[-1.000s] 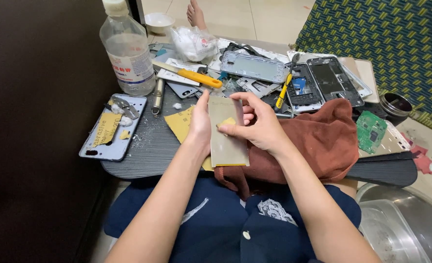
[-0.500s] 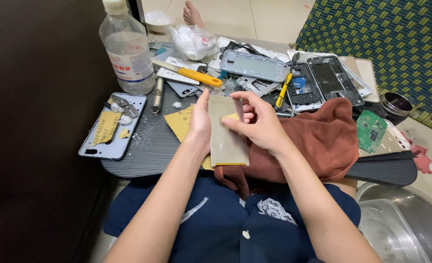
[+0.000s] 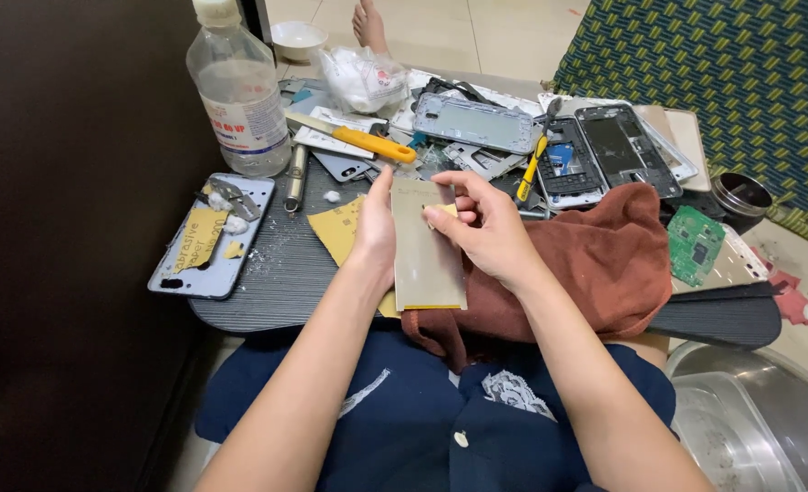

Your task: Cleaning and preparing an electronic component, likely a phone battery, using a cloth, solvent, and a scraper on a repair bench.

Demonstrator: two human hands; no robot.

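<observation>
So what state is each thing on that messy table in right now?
Flat grey panel: held upright-tilted between both hands.
Left hand: gripping the panel's left edge.
Right hand: fingertips pressed on the panel's face.
Clear bottle: standing, capped, part full.
Yellow-handled knife: lying flat.
Brown cloth: crumpled under the right hand.
Phone frames: opened, lying flat.
Green circuit board: loose, bare.

The left hand [image 3: 374, 232] covers the left edge of the grey panel [image 3: 427, 251]. The brown cloth [image 3: 595, 264] hides the table beneath it. The steel basin [image 3: 750, 428] is cut off at the frame's corner.
</observation>
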